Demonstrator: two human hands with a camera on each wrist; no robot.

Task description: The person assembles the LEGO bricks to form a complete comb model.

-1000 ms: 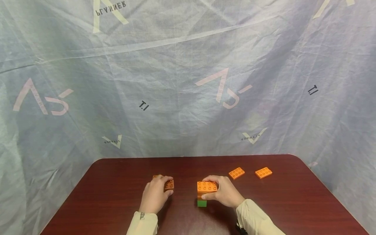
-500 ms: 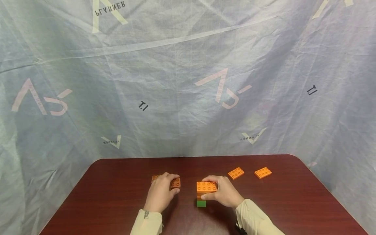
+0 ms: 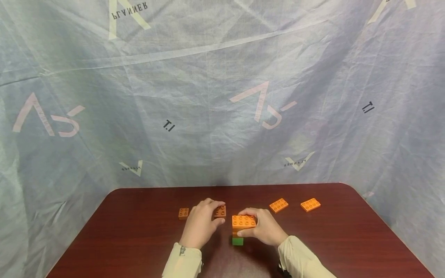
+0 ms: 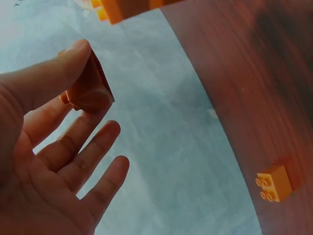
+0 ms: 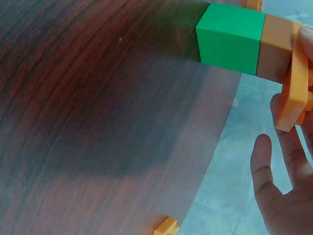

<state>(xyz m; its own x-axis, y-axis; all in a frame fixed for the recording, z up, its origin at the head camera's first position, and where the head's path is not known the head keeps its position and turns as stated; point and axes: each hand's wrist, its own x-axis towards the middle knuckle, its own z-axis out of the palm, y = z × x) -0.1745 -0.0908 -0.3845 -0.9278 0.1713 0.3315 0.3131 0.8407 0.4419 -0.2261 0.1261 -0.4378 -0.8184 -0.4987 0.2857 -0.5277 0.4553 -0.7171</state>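
Note:
My left hand (image 3: 199, 224) pinches a brown building brick (image 3: 220, 211) between thumb and fingers, its studs facing up. In the left wrist view the same brown brick (image 4: 93, 85) sits at the thumb tip, while the other fingers spread loosely. Just to its right, my right hand (image 3: 267, 227) grips a stack of bricks at its upper part. An orange eight-stud plate (image 3: 243, 221) tops that stack. Below come a brown brick (image 5: 275, 47) and a green brick (image 5: 230, 39) at the bottom, upright over the table.
Another brown brick (image 3: 183, 213) lies on the dark red table (image 3: 139, 231), left of my left hand. Two orange plates (image 3: 279, 205) lie apart at the back right. A grey printed cloth (image 3: 208, 116) hangs behind the table's far edge.
My left hand has carried the brown brick rightward toward the stack, uncovering the other brown brick on the table. The right hand and the stack have stayed in place.

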